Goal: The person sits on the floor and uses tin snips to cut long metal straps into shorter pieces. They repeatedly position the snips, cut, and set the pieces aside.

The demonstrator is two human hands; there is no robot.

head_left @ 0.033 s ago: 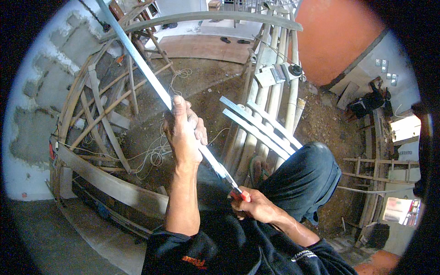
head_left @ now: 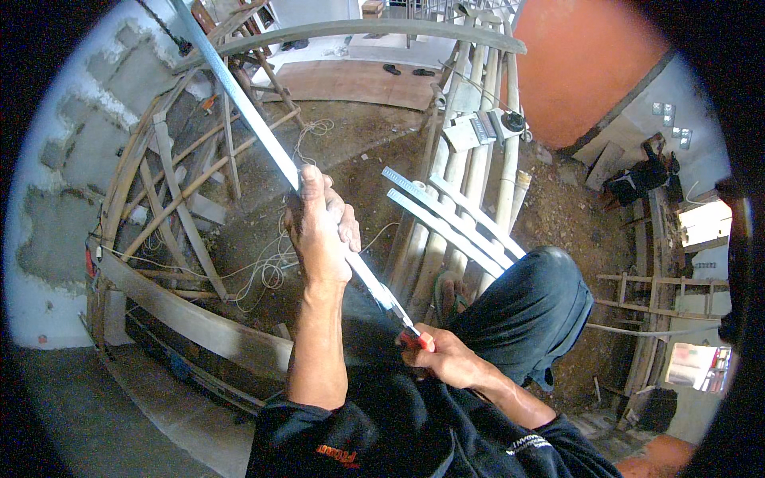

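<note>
Bamboo poles [head_left: 470,151], orange wall [head_left: 590,64], sandals [head_left: 402,70]

curved timber rails [head_left: 199,323] left, bamboo poles [head_left: 470,183] right, likely open between

Left hand [head_left: 319,227] raised, fingers curled in a closed grip, forearm upright. Right hand [head_left: 446,358] lower near lap, fist clenched.

The long metal strip [head_left: 239,103] runs out of the picture at the top edge, so its far end cannot be seen. Part of it is covered where the left hand [head_left: 319,227] wraps around it. The right hand [head_left: 446,358] hides most of a red-handled tool [head_left: 418,340] (what kind cannot be told). The dark bundle [head_left: 637,179] at the right, near the wall, is too small to identify. The black fisheye rim cuts off everything beyond the picture's circle.
</note>
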